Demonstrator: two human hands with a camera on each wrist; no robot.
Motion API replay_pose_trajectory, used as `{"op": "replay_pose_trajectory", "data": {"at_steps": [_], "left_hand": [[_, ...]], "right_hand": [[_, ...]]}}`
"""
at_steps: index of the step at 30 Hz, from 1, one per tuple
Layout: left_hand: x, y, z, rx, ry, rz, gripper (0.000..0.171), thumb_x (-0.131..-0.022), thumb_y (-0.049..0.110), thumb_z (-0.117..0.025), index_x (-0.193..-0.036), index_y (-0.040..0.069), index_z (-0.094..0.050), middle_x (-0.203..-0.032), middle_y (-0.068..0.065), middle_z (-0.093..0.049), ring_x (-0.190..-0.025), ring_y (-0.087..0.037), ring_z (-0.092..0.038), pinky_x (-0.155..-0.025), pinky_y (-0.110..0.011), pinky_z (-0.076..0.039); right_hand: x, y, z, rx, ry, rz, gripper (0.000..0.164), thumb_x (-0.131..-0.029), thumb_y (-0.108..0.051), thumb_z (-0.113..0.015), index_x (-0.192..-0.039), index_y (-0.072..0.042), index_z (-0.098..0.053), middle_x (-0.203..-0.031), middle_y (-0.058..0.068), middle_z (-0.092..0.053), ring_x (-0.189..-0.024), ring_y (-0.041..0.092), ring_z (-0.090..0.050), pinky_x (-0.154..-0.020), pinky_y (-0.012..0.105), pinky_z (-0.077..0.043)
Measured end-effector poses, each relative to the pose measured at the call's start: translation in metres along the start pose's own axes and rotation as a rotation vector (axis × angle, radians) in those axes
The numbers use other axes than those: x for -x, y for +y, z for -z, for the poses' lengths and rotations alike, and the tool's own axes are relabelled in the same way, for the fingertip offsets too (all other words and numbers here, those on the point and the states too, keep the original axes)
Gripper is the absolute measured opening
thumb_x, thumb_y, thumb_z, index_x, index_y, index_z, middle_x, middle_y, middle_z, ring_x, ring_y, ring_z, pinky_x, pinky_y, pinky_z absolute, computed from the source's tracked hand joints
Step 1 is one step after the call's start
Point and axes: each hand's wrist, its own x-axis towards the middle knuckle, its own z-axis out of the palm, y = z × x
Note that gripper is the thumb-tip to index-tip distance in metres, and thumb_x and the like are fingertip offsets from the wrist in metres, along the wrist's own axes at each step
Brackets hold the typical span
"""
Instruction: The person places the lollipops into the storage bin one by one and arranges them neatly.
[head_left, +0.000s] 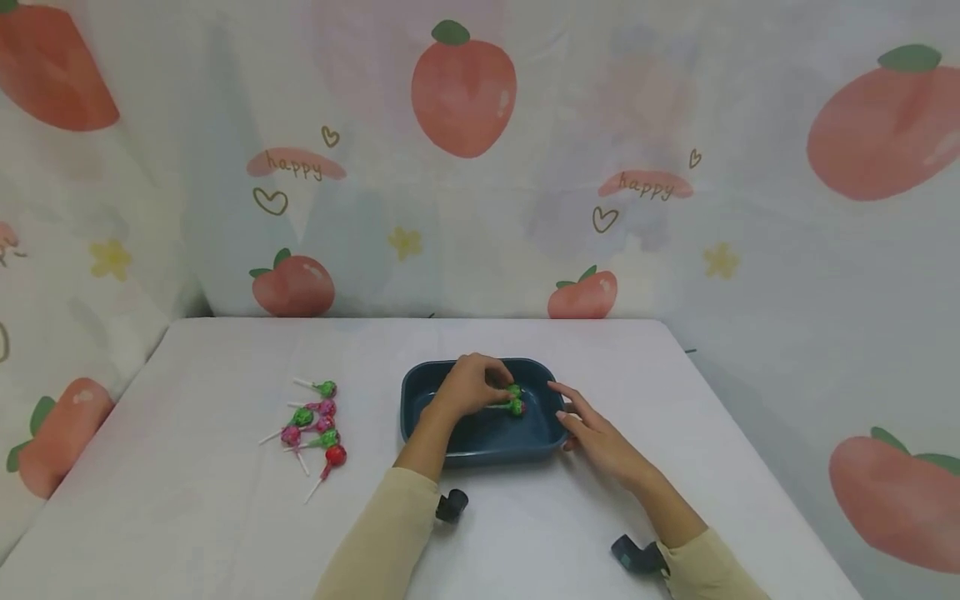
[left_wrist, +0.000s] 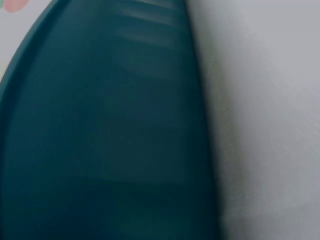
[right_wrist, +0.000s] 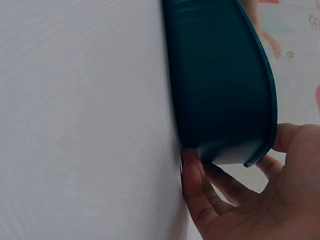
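Observation:
In the head view, my left hand [head_left: 471, 385] reaches into a dark teal tray [head_left: 498, 457]. Its thumb and forefinger pinch a green-wrapped lollipop [head_left: 514, 390]. Just below the fingertips, another lollipop [head_left: 517, 407] with a green and red wrapper lies on the tray floor. At the tray's right end, my right hand [head_left: 596, 437] holds the outside with spread, bent fingers. The right wrist view shows fingertips [right_wrist: 191, 175] low at the tray wall [right_wrist: 220, 85] and another digit up by the rim. The left wrist view has only the tray [left_wrist: 115, 115] and tabletop, without the left hand.
Left of the tray, several lollipops [head_left: 324, 422] in green, pink and red wrappers lie in a loose cluster, sticks pointing various ways. They rest on a white-covered table [head_left: 187, 500]. A fruit-printed cloth [head_left: 495, 217] hangs behind and at the sides. Each wrist wears a small black camera [head_left: 637, 556].

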Motion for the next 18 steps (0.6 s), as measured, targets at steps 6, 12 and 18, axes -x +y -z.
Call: {"op": "replay_pose_trajectory", "data": {"at_steps": [6,12,18], "left_hand": [[0.001,0.0,0.007,-0.016,-0.011,-0.025,0.021,-0.086,0.016,-0.087,-0.105,0.01,-0.08,-0.095,0.003,-0.074,-0.086,-0.01,-0.064,-0.08,-0.031,-0.053],[0.01,-0.002,0.025,-0.049,-0.002,-0.065,0.024,-0.086,0.017,-0.088,-0.106,0.007,-0.079,-0.094,0.001,-0.074,-0.081,-0.011,-0.062,-0.075,-0.03,-0.052],[0.024,-0.009,0.049,-0.055,0.021,-0.057,0.024,-0.085,0.015,-0.087,-0.106,0.007,-0.079,-0.089,0.003,-0.071,-0.077,-0.012,-0.062,-0.071,-0.031,-0.052]], "right_hand": [[-0.002,0.0,0.0,0.003,0.01,0.013,0.051,-0.113,-0.033,-0.045,-0.162,-0.028,-0.031,-0.147,0.024,-0.045,-0.088,0.027,-0.063,-0.091,0.047,-0.045],[0.0,-0.001,-0.001,0.017,0.009,-0.003,0.051,-0.112,-0.034,-0.046,-0.161,-0.03,-0.032,-0.148,0.024,-0.044,-0.087,0.026,-0.063,-0.093,0.046,-0.044],[0.0,0.0,-0.001,0.012,0.011,0.017,0.051,-0.112,-0.033,-0.047,-0.16,-0.028,-0.033,-0.149,0.025,-0.043,-0.086,0.027,-0.063,-0.091,0.046,-0.044]]}}
